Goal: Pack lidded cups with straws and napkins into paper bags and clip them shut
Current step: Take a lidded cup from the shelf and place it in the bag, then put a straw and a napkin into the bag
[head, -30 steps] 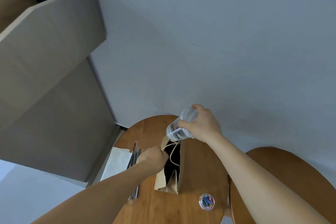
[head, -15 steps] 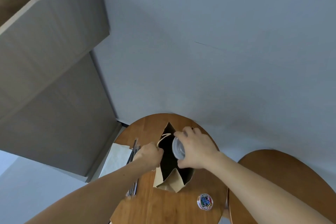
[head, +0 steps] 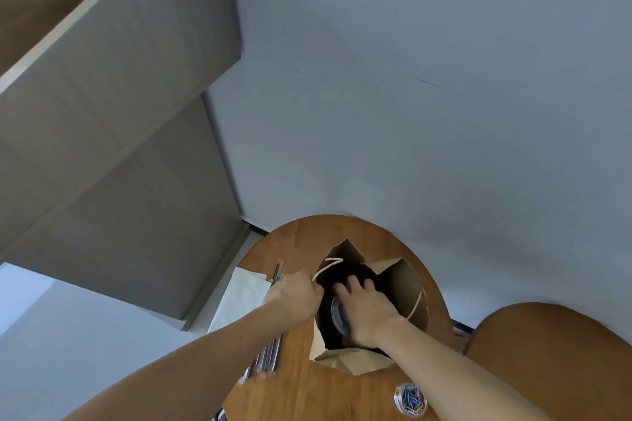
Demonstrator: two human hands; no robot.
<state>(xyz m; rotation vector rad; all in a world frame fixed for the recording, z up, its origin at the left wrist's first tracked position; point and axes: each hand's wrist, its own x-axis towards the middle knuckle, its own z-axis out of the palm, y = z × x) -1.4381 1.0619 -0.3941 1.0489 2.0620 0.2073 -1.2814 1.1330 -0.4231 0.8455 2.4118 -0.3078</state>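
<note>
Round wooden table (head: 297,386) by grey wall (head: 410,113); brown paper bag (head: 403,284) open at centre, left hand (head: 297,296) pinching its rim; white napkins (head: 244,297), left edge; right hand (head: 367,313) grasping clear lidded plastic cup (head: 338,313) inside bag. Light, probably crushable: hold sides gently.

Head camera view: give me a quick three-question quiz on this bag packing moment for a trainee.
1. True or false: the cup sits within the open mouth of the paper bag.
2. The left hand grips: A) the bag's rim, B) the straws, C) the napkin?
3. Which of the hands holds the cup?
Key: 1 true; 2 A; 3 the right hand.
</note>
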